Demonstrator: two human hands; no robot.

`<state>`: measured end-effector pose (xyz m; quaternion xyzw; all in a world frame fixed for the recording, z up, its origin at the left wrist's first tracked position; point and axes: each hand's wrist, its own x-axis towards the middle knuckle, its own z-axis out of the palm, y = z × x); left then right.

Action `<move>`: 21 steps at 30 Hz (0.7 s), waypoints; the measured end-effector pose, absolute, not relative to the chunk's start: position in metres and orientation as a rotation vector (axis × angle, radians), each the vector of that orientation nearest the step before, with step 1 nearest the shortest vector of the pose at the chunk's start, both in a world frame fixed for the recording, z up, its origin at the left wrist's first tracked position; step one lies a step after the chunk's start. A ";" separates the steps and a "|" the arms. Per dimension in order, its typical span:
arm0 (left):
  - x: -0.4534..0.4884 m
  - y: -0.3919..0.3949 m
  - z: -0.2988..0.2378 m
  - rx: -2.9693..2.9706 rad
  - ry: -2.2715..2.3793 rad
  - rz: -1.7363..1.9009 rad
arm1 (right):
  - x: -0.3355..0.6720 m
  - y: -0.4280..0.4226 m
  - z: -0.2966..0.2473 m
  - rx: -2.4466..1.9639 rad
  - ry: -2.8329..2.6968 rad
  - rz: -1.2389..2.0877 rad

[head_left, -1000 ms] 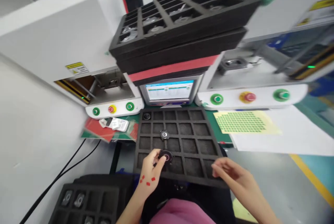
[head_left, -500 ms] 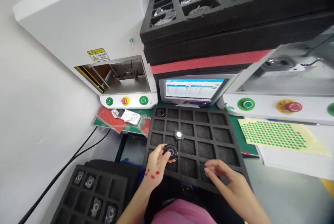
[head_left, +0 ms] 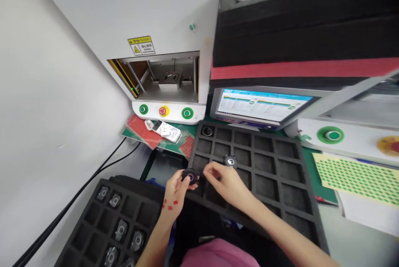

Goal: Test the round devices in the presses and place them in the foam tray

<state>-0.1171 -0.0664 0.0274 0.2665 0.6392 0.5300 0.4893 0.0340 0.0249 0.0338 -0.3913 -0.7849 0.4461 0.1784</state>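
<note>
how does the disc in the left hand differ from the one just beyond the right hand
The held disc is in the left hand; the tray disc rests on the foam tray. The held disc shows a purplish centre; the tray disc shows a bright white one. Both are round with dark rims.

Two hands are counted, the left (head_left: 175, 194) and the right (head_left: 226, 180). One round black device (head_left: 190, 175) is held by the left hand, on which four red marks (head_left: 176, 202) are seen. One foam tray (head_left: 289, 171) is placed beneath both hands; one lit disc (head_left: 230, 161) is seen just beyond the right hand, and one dark ring (head_left: 207, 131) farther beyond. Six parts (head_left: 121, 230), one cut off by the frame, are held in a second tray (head_left: 97, 245), left of the left hand. One screen (head_left: 264, 107) is seen beyond the right hand.
</note>
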 end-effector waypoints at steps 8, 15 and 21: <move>-0.152 -0.108 0.025 0.467 1.697 1.398 | -0.119 0.068 0.003 -1.204 -2.421 1.292; -0.172 -0.128 0.024 0.359 1.742 1.434 | -0.166 0.063 -0.020 -1.423 -2.417 1.253; -0.179 -0.134 0.018 0.308 1.739 1.471 | -0.181 0.059 -0.023 -1.536 -2.346 1.251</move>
